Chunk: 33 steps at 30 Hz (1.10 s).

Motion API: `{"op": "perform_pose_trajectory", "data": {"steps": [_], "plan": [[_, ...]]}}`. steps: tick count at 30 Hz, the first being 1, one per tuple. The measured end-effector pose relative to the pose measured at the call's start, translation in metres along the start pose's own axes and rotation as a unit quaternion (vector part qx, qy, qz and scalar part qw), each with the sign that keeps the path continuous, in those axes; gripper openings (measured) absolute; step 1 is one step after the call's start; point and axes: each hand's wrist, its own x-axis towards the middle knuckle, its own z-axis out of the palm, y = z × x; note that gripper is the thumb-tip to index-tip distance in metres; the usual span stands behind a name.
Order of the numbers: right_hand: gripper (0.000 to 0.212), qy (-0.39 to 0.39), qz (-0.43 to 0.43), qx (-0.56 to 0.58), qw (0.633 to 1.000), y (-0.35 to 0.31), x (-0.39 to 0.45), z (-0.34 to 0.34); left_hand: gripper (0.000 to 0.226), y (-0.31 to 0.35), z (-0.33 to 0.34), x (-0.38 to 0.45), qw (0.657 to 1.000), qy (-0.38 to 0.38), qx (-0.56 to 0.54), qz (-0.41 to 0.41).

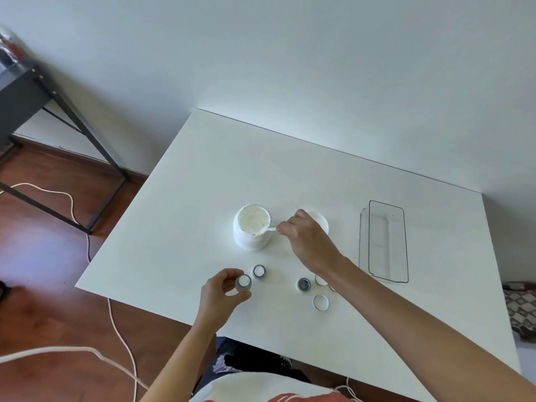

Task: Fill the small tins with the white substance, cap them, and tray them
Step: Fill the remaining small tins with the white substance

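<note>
We are working at a white tabotop? No: we are working at a white tabletop (185, 216), and we are taking the big white jar (251, 227) of white substance (253, 219) as our landmark. It is standing open and upright near the middle of the tabletop.

Our right hand (304, 242) is reaching in just right of the jar, its fingers pinched together on a small white spatula (269, 229) whose tip is touching the substance at the jar's right rim. Partly hidden behind that hand, just right of the jar, a white lid (322, 220) is lying flat.

Nearer to us than the jar and slightly left of it, our left hand (223, 294) is closed around a small tin (243, 282), gripping it between thumb and fingers; the tin is showing white inside. Just beside it, between it and the jar, a second small tin (259, 271) is sitting on the tabletop, also showing white.

Nearer to us and to the right of the jar, a third tin (304, 284) is sitting with a dark, greyish inside. Close by it, two round caps are lying: one (320, 280) partly hidden under our right forearm, the other (320, 302) a little nearer to us.

Well to the right of the jar, a clear rectangular tray (404, 245) is lying lengthwise, apart from everything else.
</note>
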Motion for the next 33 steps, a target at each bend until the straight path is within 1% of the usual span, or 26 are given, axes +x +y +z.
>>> {"op": "perform_pose_trajectory", "data": {"steps": [3,6,9,11,15,20,22,24,28,33], "plan": [[0.02,0.025,0.008,0.028,0.999,-0.003,0.001,-0.004,0.038,-0.005,0.0,0.004,1.0,-0.002,0.025,-0.005],[0.011,0.089,0.065,0.1,0.989,-0.002,-0.004,-0.011,0.037,-0.006,0.003,0.009,0.999,-0.014,0.013,-0.027],[0.01,0.149,0.107,0.129,0.975,-0.001,-0.011,-0.019,0.036,-0.007,0.005,0.012,0.999,-0.009,0.0,-0.04],[0.009,0.175,0.133,0.149,0.964,0.001,-0.017,-0.021,0.036,-0.008,0.005,0.014,0.999,0.0,-0.004,-0.038],[0.008,0.183,0.205,0.201,0.94,0.008,-0.03,-0.022,0.04,-0.004,0.006,0.02,1.0,0.019,-0.009,-0.021],[0.009,0.202,0.235,0.261,0.914,0.008,-0.039,-0.024,0.05,0.003,0.009,0.031,0.999,0.047,0.012,0.012],[0.012,0.207,0.265,0.293,0.895,0.008,-0.042,-0.023,0.053,0.006,0.009,0.035,0.998,0.051,0.034,0.021],[0.013,0.21,0.299,0.334,0.869,0.008,-0.044,-0.022,0.057,0.007,0.009,0.039,0.996,0.051,0.062,0.035],[0.012,0.207,0.358,0.422,0.807,0.006,-0.049,-0.019,0.058,0.006,0.009,0.046,0.99,0.071,0.098,0.066],[0.01,0.197,0.394,0.522,0.73,0.004,-0.049,-0.02,0.058,0.002,0.002,0.048,0.985,0.087,0.119,0.092]]}}
